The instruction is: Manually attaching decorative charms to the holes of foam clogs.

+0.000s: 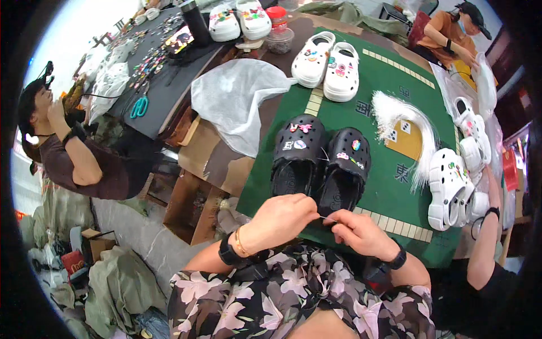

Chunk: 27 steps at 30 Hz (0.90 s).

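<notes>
A pair of black clogs [301, 148] with small colourful charms stands on a green mat [389, 186], toes pointing away from me. Just over the heel end, my left hand [285, 220] pinches one part of a thin pale plastic strand [324, 217]. Close beside it, the fingertips of my right hand [361, 231] are closed on the same strand. Whether the strand passes through the clogs at the heels cannot be seen well. To the right on the mat lies a bundle of white plastic strands [423, 121], some resting over a yellow-brown square.
White clogs with charms [341, 73] stand farther back; several more [449, 186] are stacked at the right edge, beside another person's arm [485, 248]. A white bag [240, 96] lies left of the mat. Other people sit at left and back right. Scissors [139, 106] lie on a dark table.
</notes>
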Each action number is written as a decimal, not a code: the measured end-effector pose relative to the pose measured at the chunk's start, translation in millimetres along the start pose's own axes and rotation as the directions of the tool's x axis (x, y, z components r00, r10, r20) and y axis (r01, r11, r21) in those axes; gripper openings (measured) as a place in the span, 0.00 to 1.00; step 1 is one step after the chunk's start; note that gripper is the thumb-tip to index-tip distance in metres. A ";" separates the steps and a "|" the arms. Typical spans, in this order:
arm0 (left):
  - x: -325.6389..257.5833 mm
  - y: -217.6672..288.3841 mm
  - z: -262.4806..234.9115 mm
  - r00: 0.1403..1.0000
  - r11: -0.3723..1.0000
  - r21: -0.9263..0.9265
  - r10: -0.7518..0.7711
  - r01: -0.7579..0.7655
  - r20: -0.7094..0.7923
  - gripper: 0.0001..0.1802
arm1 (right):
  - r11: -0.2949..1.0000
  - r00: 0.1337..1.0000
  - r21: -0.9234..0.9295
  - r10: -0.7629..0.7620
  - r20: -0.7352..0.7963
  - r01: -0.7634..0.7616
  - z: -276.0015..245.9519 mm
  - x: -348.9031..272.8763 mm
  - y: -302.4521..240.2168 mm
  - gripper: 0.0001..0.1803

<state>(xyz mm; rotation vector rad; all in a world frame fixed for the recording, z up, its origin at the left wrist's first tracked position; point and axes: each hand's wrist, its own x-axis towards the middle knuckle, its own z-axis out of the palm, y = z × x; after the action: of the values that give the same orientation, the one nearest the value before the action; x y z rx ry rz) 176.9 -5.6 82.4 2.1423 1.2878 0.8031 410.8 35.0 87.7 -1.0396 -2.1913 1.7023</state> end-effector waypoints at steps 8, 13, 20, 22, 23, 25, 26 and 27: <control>6.5 -46.1 -27.1 0.872 0.963 0.217 -0.034 0.159 -0.489 0.16 | 0.993 0.948 0.102 0.082 -0.308 -0.052 -6.0 0.6 26.7 0.10; 20.8 -57.5 -33.0 0.939 0.956 0.247 -0.068 0.158 -0.338 0.17 | 0.990 0.946 0.122 0.102 -0.308 -0.067 3.0 9.0 16.0 0.10; 14.5 -52.9 -37.3 0.969 0.984 0.103 -0.121 0.145 -0.216 0.19 | 0.997 0.949 -0.036 0.060 -0.309 -0.074 15.3 23.0 14.4 0.11; 11.7 -55.2 -38.6 0.961 0.985 0.048 -0.149 0.165 -0.232 0.19 | 0.998 0.955 -0.035 0.046 -0.294 -0.059 17.4 25.0 9.7 0.11; 11.5 -56.9 -38.3 0.961 0.985 0.048 -0.150 0.165 -0.231 0.19 | 0.998 0.959 -0.036 0.034 -0.283 -0.046 18.1 25.1 7.8 0.11; 12.1 -60.8 -38.2 0.952 0.983 -0.037 -0.185 0.182 -0.242 0.20 | 0.997 0.957 -0.041 0.048 -0.286 -0.062 21.2 26.0 9.0 0.12; 12.5 -62.0 -38.7 0.953 0.983 -0.036 -0.186 0.182 -0.241 0.20 | 0.996 0.955 -0.045 0.062 -0.289 -0.078 22.8 27.0 9.7 0.12; 13.2 -63.1 -39.5 0.962 0.988 -0.041 -0.157 0.152 -0.225 0.20 | 0.996 0.955 -0.044 0.062 -0.290 -0.078 23.4 28.6 7.9 0.12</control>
<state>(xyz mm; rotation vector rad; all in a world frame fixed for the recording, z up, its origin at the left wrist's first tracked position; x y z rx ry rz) 116.1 37.6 69.6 1.9458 1.5316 1.0147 380.5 35.2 65.2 -1.3017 -2.0460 1.4175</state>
